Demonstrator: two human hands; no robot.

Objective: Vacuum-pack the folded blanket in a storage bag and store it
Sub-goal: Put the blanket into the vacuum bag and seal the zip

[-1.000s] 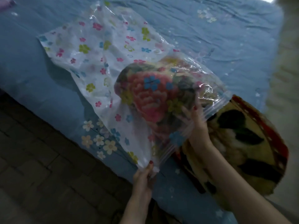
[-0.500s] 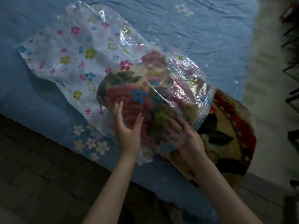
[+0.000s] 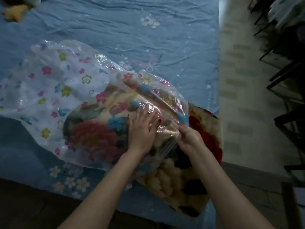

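Item: we log the folded blanket (image 3: 102, 129) half inside the storage bag (image 3: 54, 90) on the bed (image 3: 148, 38), long axis toward our right, left hand (image 3: 142, 128) pressing flat with fingers spread, right hand (image 3: 189, 139) pinching the bag's mouth nearest the protruding end.

I read this head view as dim and bluish, with no strong light source showing. Glare glints off the crinkled storage bag (image 3: 69, 90) around the centre. The floor (image 3: 239, 100) at three o'clock is smeared by motion blur, and straight lines bow toward the edges. Seven o'clock falls into near-black shadow.
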